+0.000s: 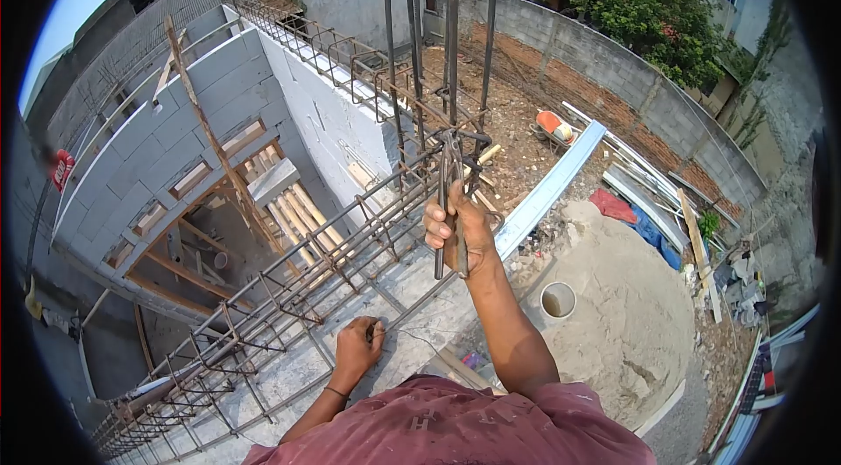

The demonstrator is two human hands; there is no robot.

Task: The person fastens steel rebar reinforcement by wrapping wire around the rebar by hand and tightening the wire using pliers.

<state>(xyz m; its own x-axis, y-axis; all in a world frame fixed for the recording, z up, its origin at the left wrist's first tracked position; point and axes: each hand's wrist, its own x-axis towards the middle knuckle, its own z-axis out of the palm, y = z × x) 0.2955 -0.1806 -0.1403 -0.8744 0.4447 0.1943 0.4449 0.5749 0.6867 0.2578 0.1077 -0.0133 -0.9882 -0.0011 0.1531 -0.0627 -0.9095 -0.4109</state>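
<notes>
My right hand (460,224) is wrapped round the handles of metal pliers (451,169). The pliers stand upright, their head among the steel bars at the foot of the vertical rebar (453,36). Lower left, my left hand (357,345) is closed, with a thin wire (416,335) running out from its fingers to the right. Beside it lies the horizontal rebar cage (272,312), resting over the top of a grey wall (337,325). A dark band circles my left wrist.
Left of the cage, grey block walls (114,172) enclose a deep drop with wooden poles. Below on the right are a sand pile (626,307), a bucket (558,299), a long pale metal profile (552,189) and a wheelbarrow (554,125). A person in red (62,169) is at far left.
</notes>
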